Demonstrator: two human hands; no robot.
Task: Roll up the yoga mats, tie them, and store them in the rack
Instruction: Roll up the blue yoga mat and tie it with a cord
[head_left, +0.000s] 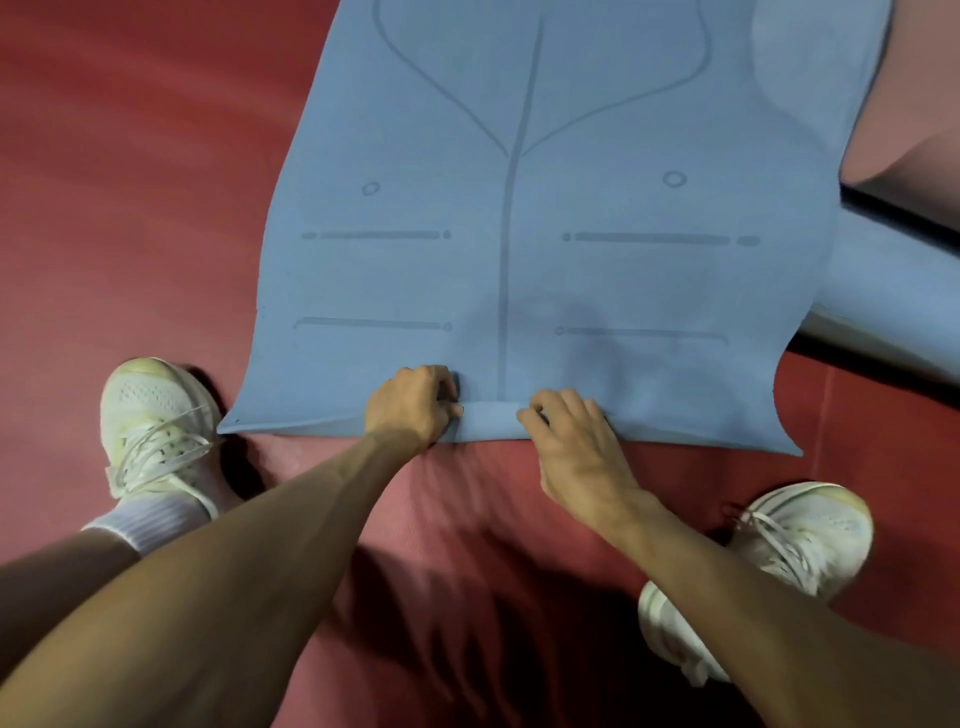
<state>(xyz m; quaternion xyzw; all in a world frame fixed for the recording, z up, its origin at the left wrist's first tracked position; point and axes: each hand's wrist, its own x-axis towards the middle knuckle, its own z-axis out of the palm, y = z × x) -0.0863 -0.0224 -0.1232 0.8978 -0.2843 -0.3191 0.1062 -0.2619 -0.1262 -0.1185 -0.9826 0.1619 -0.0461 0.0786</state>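
Yoga mat (571, 208), blue, soft and floppy, lies flat on the red floor (130, 182); left hand (410, 408) and right hand (569, 431) pinch its folded near edge, likely the best starting grip.

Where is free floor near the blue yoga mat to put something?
The widest bare patch is the red floor left of the blue yoga mat, beyond the left shoe. A smaller strip lies between it and the right shoe. Crowded: the mat's near edge, gripped by the left hand and right hand, and the right side, beside another blue mat.
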